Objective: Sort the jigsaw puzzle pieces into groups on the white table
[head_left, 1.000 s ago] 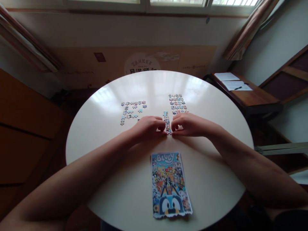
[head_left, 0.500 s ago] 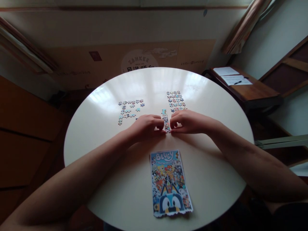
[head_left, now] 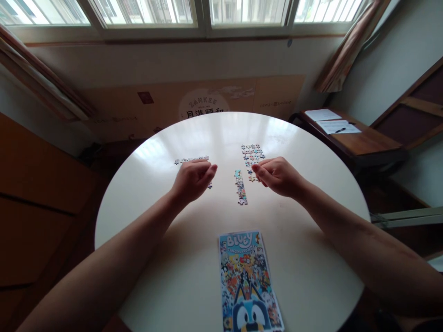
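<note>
A narrow joined strip of jigsaw pieces lies on the table between my two hands, touched by neither. My left hand is closed in a loose fist to the left of it, partly covering the left group of jigsaw pieces. On the other side, my right hand is also curled shut, at the near right edge of rows of loose pieces. No piece shows in either hand. A picture sheet headed "Bluey" lies closer to me, its bottom cut off by the frame.
The round white table fills the middle. A wooden side table with papers and a pen stands at the right. Behind are a printed cardboard panel, windows and curtains.
Both hands have come off the strip and moved apart, left hand leftward and right hand rightward. The strip is now uncovered. The view has tilted up, bringing the windows in.
</note>
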The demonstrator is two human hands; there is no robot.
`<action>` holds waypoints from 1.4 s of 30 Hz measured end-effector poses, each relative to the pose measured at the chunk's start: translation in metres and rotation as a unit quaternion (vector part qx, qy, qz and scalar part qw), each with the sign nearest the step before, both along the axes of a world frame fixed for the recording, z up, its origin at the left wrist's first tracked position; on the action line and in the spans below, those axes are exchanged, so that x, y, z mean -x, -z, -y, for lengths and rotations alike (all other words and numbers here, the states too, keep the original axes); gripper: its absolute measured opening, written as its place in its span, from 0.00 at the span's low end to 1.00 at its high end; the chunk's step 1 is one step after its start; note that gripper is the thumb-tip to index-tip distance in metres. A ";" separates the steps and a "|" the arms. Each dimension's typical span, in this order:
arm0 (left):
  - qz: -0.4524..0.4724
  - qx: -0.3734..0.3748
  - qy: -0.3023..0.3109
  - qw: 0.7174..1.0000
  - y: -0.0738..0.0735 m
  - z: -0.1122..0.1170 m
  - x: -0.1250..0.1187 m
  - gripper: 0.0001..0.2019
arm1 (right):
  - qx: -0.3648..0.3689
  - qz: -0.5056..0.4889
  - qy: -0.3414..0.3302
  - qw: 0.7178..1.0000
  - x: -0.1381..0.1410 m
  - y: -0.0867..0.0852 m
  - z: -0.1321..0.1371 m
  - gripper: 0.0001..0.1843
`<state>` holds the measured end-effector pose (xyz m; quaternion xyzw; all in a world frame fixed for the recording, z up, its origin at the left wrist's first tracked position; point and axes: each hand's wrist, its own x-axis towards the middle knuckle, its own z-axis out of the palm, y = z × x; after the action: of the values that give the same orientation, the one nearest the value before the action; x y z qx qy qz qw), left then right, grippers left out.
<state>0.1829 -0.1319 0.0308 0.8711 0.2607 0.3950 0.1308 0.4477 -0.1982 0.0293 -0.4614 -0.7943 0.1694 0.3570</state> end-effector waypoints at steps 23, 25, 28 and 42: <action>0.031 0.043 0.021 0.998 0.007 -0.006 0.003 0.15 | -0.008 0.199 -0.160 0.967 0.001 0.008 0.002 0.11; 0.029 0.044 0.021 0.998 0.006 -0.005 0.002 0.15 | 0.000 0.206 -0.159 0.966 0.001 0.007 0.003 0.10; 0.023 0.045 0.021 0.998 0.007 -0.005 0.002 0.15 | 0.004 0.204 -0.154 0.967 0.001 0.008 0.002 0.09; 0.056 -0.020 -0.109 0.992 -0.019 -0.017 0.033 0.12 | -0.038 0.068 -0.136 0.988 0.004 0.001 0.004 0.15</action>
<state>0.1500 -0.1146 0.0499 0.8165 0.3382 0.4602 0.0846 0.4433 -0.2021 0.0278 -0.3451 -0.8780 0.1542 0.2936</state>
